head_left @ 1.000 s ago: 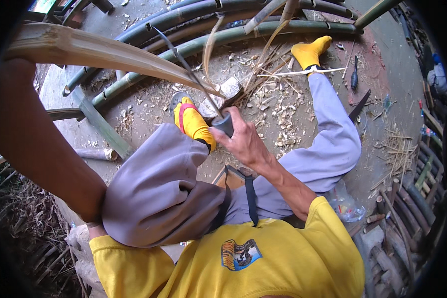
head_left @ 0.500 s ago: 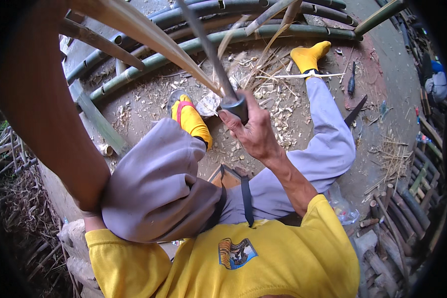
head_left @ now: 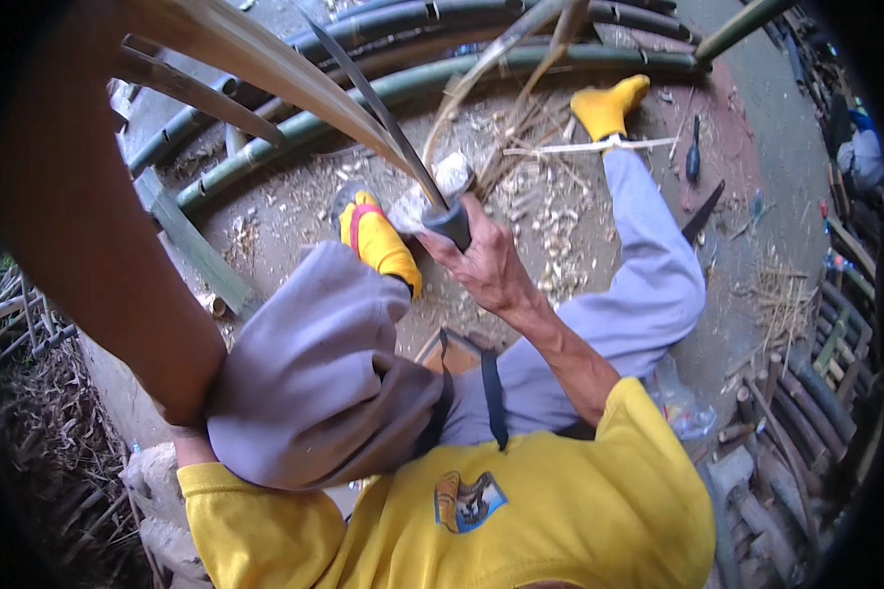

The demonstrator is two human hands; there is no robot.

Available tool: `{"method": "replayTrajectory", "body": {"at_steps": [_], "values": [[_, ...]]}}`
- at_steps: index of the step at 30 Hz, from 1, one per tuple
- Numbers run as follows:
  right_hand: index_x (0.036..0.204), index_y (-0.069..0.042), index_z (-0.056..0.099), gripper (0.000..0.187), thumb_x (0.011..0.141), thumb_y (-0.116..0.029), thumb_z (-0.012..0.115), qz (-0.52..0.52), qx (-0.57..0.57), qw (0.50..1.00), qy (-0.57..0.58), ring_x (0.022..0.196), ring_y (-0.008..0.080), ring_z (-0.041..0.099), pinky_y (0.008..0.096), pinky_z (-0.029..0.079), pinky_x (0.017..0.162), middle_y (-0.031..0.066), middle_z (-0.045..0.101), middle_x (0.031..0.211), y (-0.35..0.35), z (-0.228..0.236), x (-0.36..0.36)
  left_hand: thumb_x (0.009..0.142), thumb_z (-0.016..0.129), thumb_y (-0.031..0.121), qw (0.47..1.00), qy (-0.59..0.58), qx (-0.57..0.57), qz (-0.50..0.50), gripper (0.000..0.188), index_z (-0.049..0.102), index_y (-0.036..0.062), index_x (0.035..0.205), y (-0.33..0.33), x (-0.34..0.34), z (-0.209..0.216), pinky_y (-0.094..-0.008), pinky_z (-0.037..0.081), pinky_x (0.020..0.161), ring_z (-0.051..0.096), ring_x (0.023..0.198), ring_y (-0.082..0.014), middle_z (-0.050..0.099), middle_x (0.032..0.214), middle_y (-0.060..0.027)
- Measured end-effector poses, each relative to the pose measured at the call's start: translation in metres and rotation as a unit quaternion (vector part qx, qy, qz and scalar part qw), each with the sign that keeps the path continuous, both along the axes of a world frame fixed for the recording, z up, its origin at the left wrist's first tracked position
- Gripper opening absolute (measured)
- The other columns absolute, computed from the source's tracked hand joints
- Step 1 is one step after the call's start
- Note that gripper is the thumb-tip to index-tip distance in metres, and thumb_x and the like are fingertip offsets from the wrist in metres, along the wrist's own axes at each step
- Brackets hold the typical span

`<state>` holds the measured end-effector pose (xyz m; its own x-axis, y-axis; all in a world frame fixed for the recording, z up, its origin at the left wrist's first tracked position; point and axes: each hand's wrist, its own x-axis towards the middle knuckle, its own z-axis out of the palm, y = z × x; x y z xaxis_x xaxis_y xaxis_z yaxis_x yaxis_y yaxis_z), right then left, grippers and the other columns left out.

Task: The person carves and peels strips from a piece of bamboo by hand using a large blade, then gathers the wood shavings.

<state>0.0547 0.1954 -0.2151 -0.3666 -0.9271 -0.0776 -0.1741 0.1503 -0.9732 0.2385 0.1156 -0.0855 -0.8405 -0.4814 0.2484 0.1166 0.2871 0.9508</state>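
Our right hand (head_left: 489, 263) grips the knife (head_left: 371, 98); the bamboo strip (head_left: 265, 67) slants toward eleven o'clock, seemingly part-pared: shavings (head_left: 548, 245) lie about, some thickness looks left. We can't see our left hand's grip.

Yellow short-sleeved shirt (head_left: 580, 501), greyish trousers (head_left: 304, 393), yellow socks (head_left: 607, 106), red-strapped sandal (head_left: 356, 222).

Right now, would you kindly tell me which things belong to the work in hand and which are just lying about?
Apparently in use:
- knife, gripped in the right hand
- split bamboo piece near it

Apparently lying about:
- slim dark tool
- dark pointed blade
- plastic bag
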Motion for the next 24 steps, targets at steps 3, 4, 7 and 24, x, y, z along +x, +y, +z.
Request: {"method": "replayTrajectory", "body": {"at_steps": [3,4,7,24], "values": [[0.096,-0.001,0.053,0.041,0.083,-0.04,0.061,-0.04,-0.034,0.998,0.047,0.068,0.0221,0.063,0.0332,0.05,0.06,0.0116,0.061,0.075,-0.008,-0.031,0.008,0.076,0.047,0.013,1.0,0.002,-0.002,-0.005,0.012,0.047,0.0015,0.079,-0.001,-0.004,-0.001,-0.0254,0.038,0.049,0.047,0.055,-0.0149,0.045,0.068,-0.0091],[0.097,-0.001,0.054,0.042,0.083,-0.04,0.06,-0.032,0.086,0.995,0.049,0.069,0.0227,0.063,0.0331,0.05,0.061,0.0121,0.062,0.076,-0.006,-0.077,0.001,0.076,0.047,0.013,1.0,0.0,-0.005,-0.011,0.012,0.048,0.0013,0.079,0.0,-0.008,-0.002,-0.0255,0.038,0.05,0.047,0.055,-0.015,0.046,0.068,-0.0093],[0.098,0.0,0.054,0.044,0.083,-0.041,0.06,0.019,0.142,0.986,0.091,0.071,0.0237,0.063,0.033,0.051,0.061,0.0128,0.062,0.077,0.035,-0.166,-0.001,0.077,0.047,0.013,1.0,0.002,-0.017,0.001,0.013,0.048,0.0009,0.08,-0.002,-0.009,0.01,-0.0257,0.039,0.05,0.047,0.056,-0.0153,0.046,0.069,-0.0098],[0.09,0.003,0.045,0.051,0.081,-0.045,0.061,0.045,0.147,0.988,0.021,0.075,0.0412,0.063,0.0433,0.049,0.06,0.0251,0.06,0.072,-0.002,-0.08,0.006,0.078,0.047,0.013,0.995,0.073,-0.066,0.026,0.016,0.049,-0.0017,0.083,-0.033,-0.025,0.027,-0.0267,0.04,0.053,0.049,0.06,-0.0167,0.048,0.074,-0.0129]]}}
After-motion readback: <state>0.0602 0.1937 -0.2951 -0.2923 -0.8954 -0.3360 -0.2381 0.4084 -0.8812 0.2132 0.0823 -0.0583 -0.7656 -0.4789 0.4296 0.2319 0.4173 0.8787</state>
